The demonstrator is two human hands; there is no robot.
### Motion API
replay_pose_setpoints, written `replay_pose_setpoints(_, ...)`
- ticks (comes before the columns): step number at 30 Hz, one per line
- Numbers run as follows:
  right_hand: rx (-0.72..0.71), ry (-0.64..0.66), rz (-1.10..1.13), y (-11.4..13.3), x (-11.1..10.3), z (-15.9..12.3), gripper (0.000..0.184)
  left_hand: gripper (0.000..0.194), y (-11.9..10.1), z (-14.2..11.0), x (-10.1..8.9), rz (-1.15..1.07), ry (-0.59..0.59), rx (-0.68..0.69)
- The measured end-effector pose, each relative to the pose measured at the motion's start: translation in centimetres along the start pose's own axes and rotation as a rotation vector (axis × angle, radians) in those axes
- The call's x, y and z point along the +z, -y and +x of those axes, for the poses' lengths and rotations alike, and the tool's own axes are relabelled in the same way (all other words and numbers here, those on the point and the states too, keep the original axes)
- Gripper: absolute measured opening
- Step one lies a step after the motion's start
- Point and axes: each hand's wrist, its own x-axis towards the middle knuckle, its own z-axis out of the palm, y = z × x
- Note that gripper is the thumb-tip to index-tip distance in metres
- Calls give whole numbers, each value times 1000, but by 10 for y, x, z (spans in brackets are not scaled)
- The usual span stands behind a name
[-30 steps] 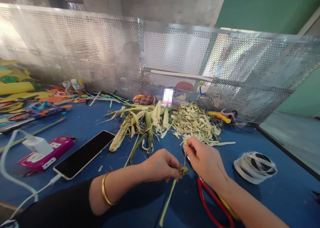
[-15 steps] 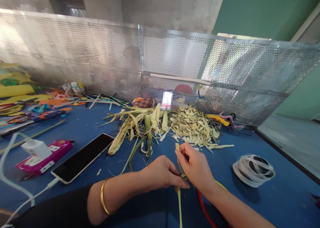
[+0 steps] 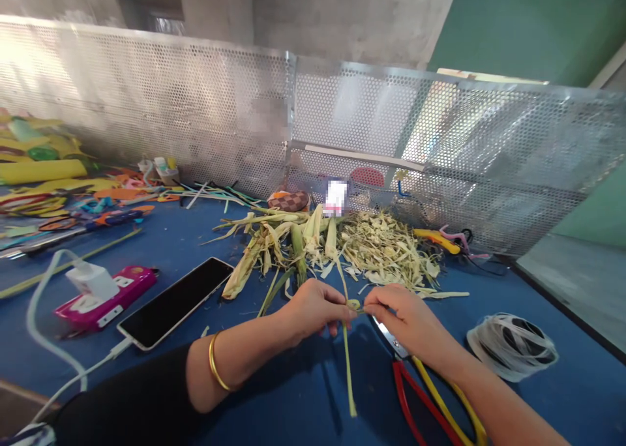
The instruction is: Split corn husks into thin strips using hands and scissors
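Observation:
My left hand (image 3: 317, 310), a gold bangle on its wrist, pinches a narrow corn husk strip (image 3: 348, 371) between thumb and fingers. One end of the strip hangs down in front of me and another part sticks up. My right hand (image 3: 401, 312) is closed at the fingertips on a small looped part of the strip, just right of the left thumb. Under the right hand and forearm lie scissors with one red and one yellow handle (image 3: 423, 400), their blades partly hidden. Behind both hands are whole corn husks (image 3: 249, 263) and a heap of shredded husk (image 3: 391, 247).
Left of my hands lie a black-screened phone (image 3: 176, 302) on a cable and a magenta power strip (image 3: 107, 299) with a white plug. A spool of clear strapping (image 3: 511, 347) sits right. Coloured scraps (image 3: 92, 198) line the back left; a perforated metal panel (image 3: 195, 113) stands behind.
My hands have moved up and a little apart, the right one rightward, drawing the strip between them. The scissors now show more fully. The view has shifted slightly left.

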Motion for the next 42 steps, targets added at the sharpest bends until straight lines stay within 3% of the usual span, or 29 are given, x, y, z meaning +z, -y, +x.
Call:
replay_pose_setpoints(4, 26, 42, 45, -12, 6, 3, 25, 20, 8, 5, 3, -164, 25, -89)
replay_pose_setpoints(8, -188, -369, -230, -2, 9, -1, 15, 25, 13, 7, 5, -254, -58, -97)
replay_pose_setpoints(10, -328, -456, -340, 12, 12, -5, 14, 25, 13, 7, 7, -290, -94, -80)
replay_pose_setpoints(14, -578, -221, -643, 34, 29, -10, 24, 19, 12, 5, 10, -361, -152, -40)
replay_pose_setpoints(18, -627, -214, -841, 36, 44, -10, 28, 17, 11, 3, 11, -387, -154, -64)
replay_pose_setpoints(21, -665, -300, -818, 37, 45, -14, 29, 16, 9, 2, 10, -412, -151, -68)
replay_pose_setpoints(27, -826, -344, -629, 52, 40, -20, 35, 8, 7, 5, 10, -453, -285, -93)
replay_pose_setpoints(34, -735, -403, -535, 47, 39, -18, 37, 18, 1, 4, 3, -533, -191, -110)
replay_pose_setpoints(42, -886, -318, -541, 48, 40, -20, 38, 9, 5, 5, 7, -526, -240, -123)
